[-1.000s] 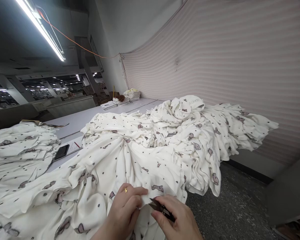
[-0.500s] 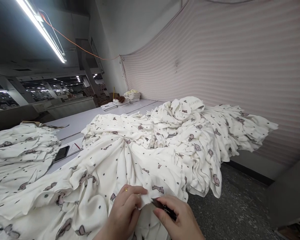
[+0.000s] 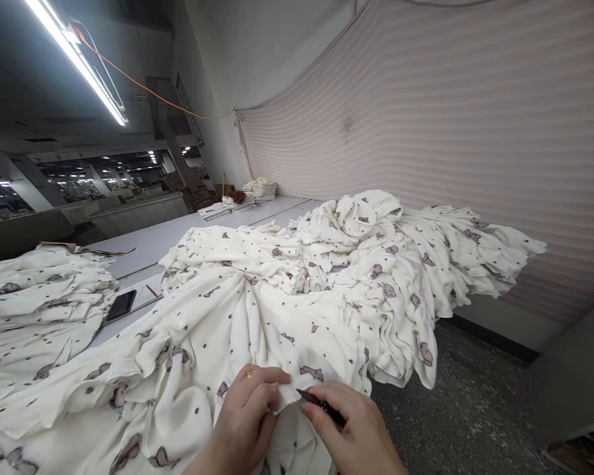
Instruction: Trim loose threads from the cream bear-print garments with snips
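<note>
White printed fabric (image 3: 178,330) with small dots and brownish animal figures lies in loose folds before me. My left hand (image 3: 250,412), wearing a gold ring, pinches a fold of it between thumb and fingers. Just to the right, my right hand (image 3: 354,422) is closed around black thread snips (image 3: 327,407). Their pointed tip faces left, close to the pinched edge of the fabric. Whether the tip touches the cloth I cannot tell. The handle end is hidden in my palm.
More of the same fabric is heaped at the left (image 3: 44,297) and hangs over the table's right edge. A black phone (image 3: 122,303) lies on paper beside a red pen (image 3: 151,290). Folded cloths (image 3: 261,190) stand at the back. A striped sheet (image 3: 426,119) covers the wall.
The tips of the snips look closer together than before and point more plainly left. My left hand keeps its pinch on the fabric. The view has shifted very slightly.
</note>
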`<state>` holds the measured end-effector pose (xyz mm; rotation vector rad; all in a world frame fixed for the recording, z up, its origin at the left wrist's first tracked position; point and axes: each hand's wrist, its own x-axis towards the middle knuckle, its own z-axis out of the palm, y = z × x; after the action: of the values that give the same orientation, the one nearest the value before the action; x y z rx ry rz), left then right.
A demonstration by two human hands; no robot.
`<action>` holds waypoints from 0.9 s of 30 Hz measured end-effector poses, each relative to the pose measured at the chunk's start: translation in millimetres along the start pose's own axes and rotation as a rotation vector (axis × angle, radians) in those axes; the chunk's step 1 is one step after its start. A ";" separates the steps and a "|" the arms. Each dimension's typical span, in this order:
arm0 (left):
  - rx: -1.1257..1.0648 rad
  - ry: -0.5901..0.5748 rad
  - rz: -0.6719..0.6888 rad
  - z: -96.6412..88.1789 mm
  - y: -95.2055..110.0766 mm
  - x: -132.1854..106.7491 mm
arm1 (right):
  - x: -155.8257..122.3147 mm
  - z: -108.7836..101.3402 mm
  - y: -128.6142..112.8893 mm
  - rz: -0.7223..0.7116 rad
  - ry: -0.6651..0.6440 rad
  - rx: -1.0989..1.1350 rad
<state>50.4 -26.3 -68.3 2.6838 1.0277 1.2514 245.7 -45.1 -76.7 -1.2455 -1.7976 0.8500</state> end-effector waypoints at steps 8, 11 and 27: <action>-0.015 0.006 0.012 2.9 -4.2 -5.6 | 0.9 -2.7 -1.1 -0.016 -0.021 -0.012; -0.021 -0.003 -0.011 3.4 -4.8 -7.6 | 0.1 -0.6 0.0 -0.029 0.022 0.033; -0.211 -0.144 -0.436 -7.2 -4.5 2.9 | -5.5 29.0 3.0 -0.087 0.236 0.041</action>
<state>44.3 -22.9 -62.7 2.1951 1.2847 1.0020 222.9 -52.2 -94.3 -1.1795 -1.6251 0.6593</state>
